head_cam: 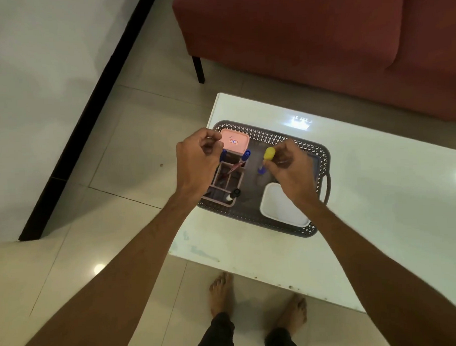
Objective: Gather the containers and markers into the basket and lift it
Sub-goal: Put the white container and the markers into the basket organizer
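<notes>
While the dark perforated plastic basket (269,137) rests on the glossy white table (379,192), it contains a pink lidded container (234,142), a white rectangular container (278,207) and a pink divided organiser (226,182) with markers. The right hand (292,170) pinches a yellow-capped marker (269,154); the left hand (197,163) is curled above the organiser, grasp indeterminable

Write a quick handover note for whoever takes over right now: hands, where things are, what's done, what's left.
Left hand: closed, over the pink organizer; what it holds is hidden.
Right hand: grip shut on the yellow-capped marker, above the basket.
In the basket: pink container, white container, organizer with markers.
Done: containers gathered.
Left: drop in the yellow-capped marker, then lift the basket off the table by its handles.
</notes>
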